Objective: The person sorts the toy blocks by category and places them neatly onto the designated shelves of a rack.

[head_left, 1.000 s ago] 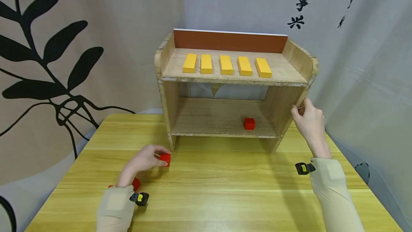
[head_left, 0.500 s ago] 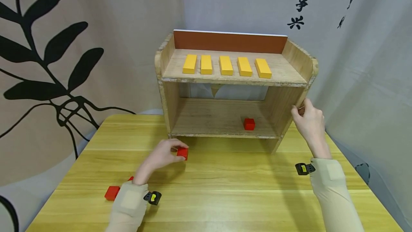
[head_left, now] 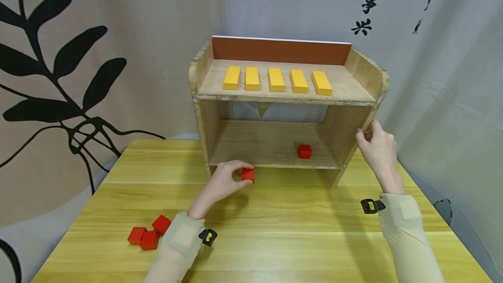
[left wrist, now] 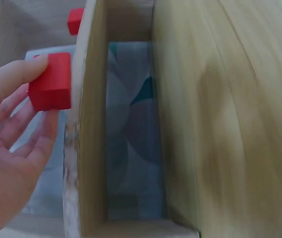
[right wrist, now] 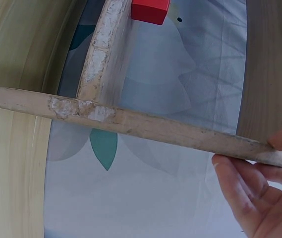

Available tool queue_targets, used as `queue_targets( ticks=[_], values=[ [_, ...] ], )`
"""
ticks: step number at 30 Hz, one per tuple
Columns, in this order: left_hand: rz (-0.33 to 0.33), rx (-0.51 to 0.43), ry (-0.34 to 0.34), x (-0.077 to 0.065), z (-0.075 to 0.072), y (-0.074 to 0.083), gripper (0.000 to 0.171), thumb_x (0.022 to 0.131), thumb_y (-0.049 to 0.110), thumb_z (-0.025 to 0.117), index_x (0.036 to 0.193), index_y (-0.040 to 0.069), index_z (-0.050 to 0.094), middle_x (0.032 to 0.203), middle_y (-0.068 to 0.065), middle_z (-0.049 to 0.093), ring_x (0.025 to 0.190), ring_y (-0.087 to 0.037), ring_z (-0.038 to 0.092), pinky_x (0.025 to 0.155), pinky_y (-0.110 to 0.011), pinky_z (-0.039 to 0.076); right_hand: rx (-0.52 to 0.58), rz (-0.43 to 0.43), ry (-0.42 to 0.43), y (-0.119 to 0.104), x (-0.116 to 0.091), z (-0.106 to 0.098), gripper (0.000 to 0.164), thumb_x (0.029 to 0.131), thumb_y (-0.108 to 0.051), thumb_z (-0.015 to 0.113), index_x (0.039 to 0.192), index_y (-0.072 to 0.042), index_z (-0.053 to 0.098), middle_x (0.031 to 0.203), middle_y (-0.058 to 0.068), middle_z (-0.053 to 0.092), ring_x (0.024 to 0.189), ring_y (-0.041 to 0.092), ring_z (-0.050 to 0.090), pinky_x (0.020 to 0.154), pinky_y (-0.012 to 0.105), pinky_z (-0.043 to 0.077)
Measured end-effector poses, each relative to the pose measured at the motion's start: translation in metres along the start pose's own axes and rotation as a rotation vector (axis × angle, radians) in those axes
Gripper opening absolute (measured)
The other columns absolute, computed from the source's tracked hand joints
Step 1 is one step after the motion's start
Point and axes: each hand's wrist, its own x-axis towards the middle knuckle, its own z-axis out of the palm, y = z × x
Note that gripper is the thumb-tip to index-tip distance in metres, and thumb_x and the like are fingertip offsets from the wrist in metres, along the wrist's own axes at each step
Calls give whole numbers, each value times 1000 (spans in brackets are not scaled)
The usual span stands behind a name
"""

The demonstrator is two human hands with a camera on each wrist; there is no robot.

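My left hand (head_left: 225,182) pinches a red block (head_left: 248,175) between thumb and fingers, in front of the small wooden shelf's lower board (head_left: 271,143). In the left wrist view this red block (left wrist: 51,84) is beside the board's front edge; whether it touches it I cannot tell. Another red block (head_left: 304,151) sits on the right part of that board. My right hand (head_left: 378,150) grips the edge of the shelf's right side panel (head_left: 349,130); the right wrist view shows thumb and fingers on either side of the panel (right wrist: 180,134).
Several yellow blocks (head_left: 276,79) stand in a row on the shelf's top board (head_left: 349,86). Three red blocks (head_left: 149,240) lie together at the left of the wooden table (head_left: 294,239), beside my left sleeve. Printed curtains (head_left: 157,47) hang behind.
My left hand has carried its red block to the right and up toward the lower board, uncovering the red blocks at the left. The right hand has stayed on the side panel.
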Motion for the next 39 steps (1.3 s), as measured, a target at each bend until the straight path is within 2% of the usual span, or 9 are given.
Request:
queue_targets(
  ticks=[5,9,16,23,34,36,39],
  values=[
    [3,-5,45,13,13,6,33,79,17,77,110,12,69,108,-5,71,102,-21,65,89,-40,51,-2,5,8,0,0,0,27,95,-27,49,90,-1,53,80,23,67,63,35,62,48,33,39],
    [22,-29,89,23,24,7,32,79,19,77,109,12,70,105,-4,72,99,-20,65,83,-35,52,-6,2,12,0,0,1,28,95,-27,50,91,0,54,80,23,68,64,36,62,49,34,40],
    [97,-44,188,40,39,9,28,79,16,77,104,8,70,99,-7,73,88,-19,65,74,-25,56,-3,2,11,0,0,1,27,95,-26,50,91,0,54,80,23,68,64,36,62,49,33,39],
    [132,-41,227,52,48,8,26,78,13,78,101,5,71,97,-9,73,86,-20,66,72,-23,56,1,4,5,1,1,1,26,95,-26,49,90,-1,53,81,23,68,64,36,62,50,34,40],
    [175,16,253,62,60,11,20,79,15,76,96,5,72,106,-9,67,90,-19,66,77,-22,55,7,-10,16,1,1,1,27,95,-26,50,90,0,53,81,23,68,66,38,63,54,42,43],
    [189,45,263,62,62,13,18,80,16,75,95,6,72,104,-8,65,87,-18,66,76,-21,55,9,-13,18,1,1,1,26,95,-26,50,90,0,53,80,23,68,66,38,62,53,41,42],
    [237,139,288,62,65,15,15,81,17,74,93,7,73,100,-7,66,84,-16,67,73,-20,55,7,-14,18,1,1,1,26,95,-25,50,90,0,53,80,23,67,65,38,62,53,40,42]
  ],
)
